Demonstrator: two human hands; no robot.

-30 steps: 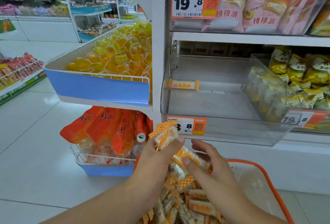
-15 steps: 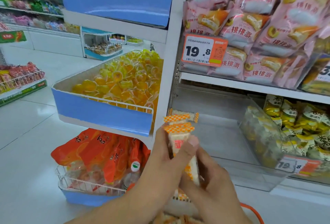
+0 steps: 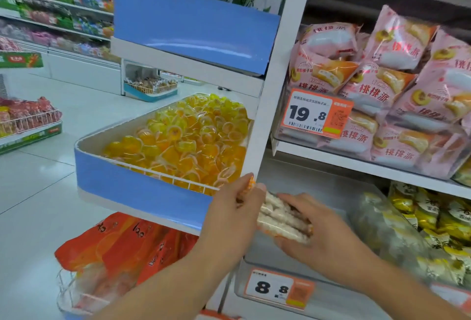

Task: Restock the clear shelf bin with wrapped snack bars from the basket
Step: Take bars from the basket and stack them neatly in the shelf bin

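Both my hands hold a small bundle of wrapped snack bars [image 3: 281,220], pale puffed bars with orange-checked wrapper ends, lying sideways inside the clear shelf bin [image 3: 328,296]. My left hand [image 3: 235,214] pinches the bundle's left, orange end at the bin's left wall. The bundle's right part sits in the curled fingers of my right hand [image 3: 316,233]. An orange 8.8 price tag [image 3: 276,288] is fixed to the bin's front lip. Only a sliver of the orange basket rim [image 3: 219,316] shows at the bottom edge.
A white shelf post [image 3: 274,95] rises just left of the bin. Left of it is a blue tray of yellow jelly cups [image 3: 183,138], with orange packs [image 3: 119,248] below. Pink pie packs [image 3: 387,95] fill the shelf above; yellow wrapped snacks [image 3: 430,223] fill the bin to the right.
My hands have lifted the bars from the basket, turned them from upright to sideways and carried them into the clear bin. My view has risen, leaving the basket almost out of sight.
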